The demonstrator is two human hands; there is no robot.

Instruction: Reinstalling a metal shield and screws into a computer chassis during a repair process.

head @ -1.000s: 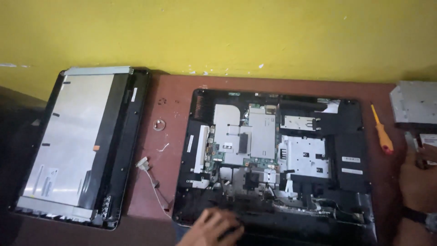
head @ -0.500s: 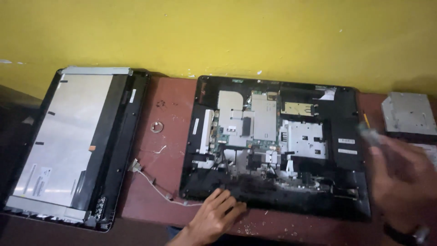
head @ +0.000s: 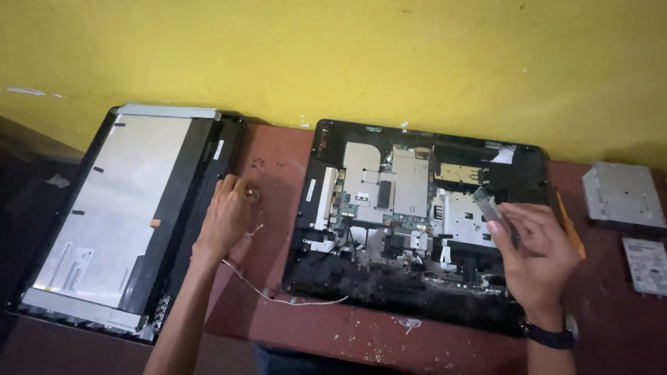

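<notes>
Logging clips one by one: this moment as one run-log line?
left hand: on small round part | right hand: holds small circuit card | opened computer chassis: flat on table

Both arms bare, no sleeves showing; left hand point(head: 224, 221) plain, right hand point(head: 535, 253) with a dark watch point(head: 550, 335) at the wrist

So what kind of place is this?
Probably a computer repair bench: an opened black all-in-one computer with bare circuit boards, a detached grey display panel and a grey metal disc drive on a reddish table.
</notes>
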